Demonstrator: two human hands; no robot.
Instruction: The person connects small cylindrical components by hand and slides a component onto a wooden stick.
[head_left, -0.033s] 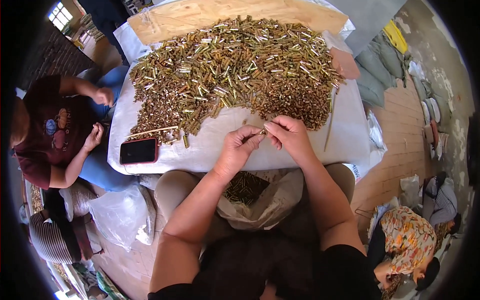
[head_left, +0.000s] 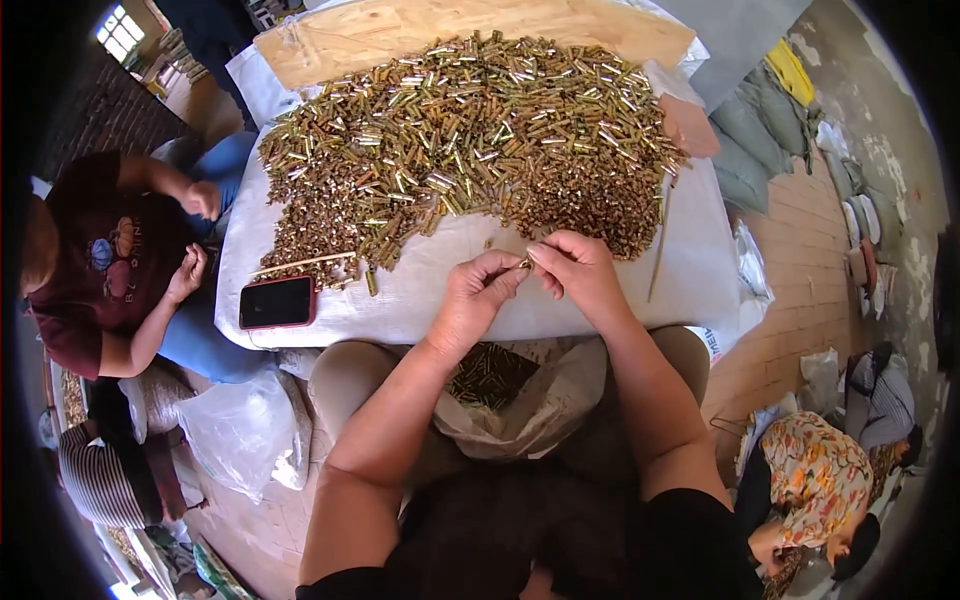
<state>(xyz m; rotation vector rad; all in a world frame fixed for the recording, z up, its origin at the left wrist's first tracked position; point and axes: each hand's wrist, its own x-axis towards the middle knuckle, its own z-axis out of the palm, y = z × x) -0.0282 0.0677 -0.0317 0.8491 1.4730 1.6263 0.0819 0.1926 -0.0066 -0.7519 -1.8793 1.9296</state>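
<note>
Above the near edge of the cloth-covered table (head_left: 690, 290), my left hand (head_left: 482, 288) and my right hand (head_left: 575, 268) meet fingertip to fingertip. Between them they pinch a small brass-coloured metal piece (head_left: 527, 264); the fingers cover most of it, so its exact kind is hidden. Just beyond spreads a wide heap of brass-coloured metal tubes (head_left: 480, 110). Along its near side lie small, short metal pieces, in a right pile (head_left: 590, 205) and a left pile (head_left: 310, 225). Below my forearms an open whitish bag (head_left: 545, 425) holds many slim metal parts (head_left: 490, 375).
A phone (head_left: 277, 302) and a thin stick (head_left: 305, 264) lie at the table's near left. A wooden board (head_left: 480, 40) borders the far side. A co-worker (head_left: 110, 250) sits at the left; another person (head_left: 815, 465) bends at the lower right. Filled sacks (head_left: 755, 140) stand at right.
The left co-worker's upper hand has shifted slightly downward. My own hands and the piece between them stay in the same place.
</note>
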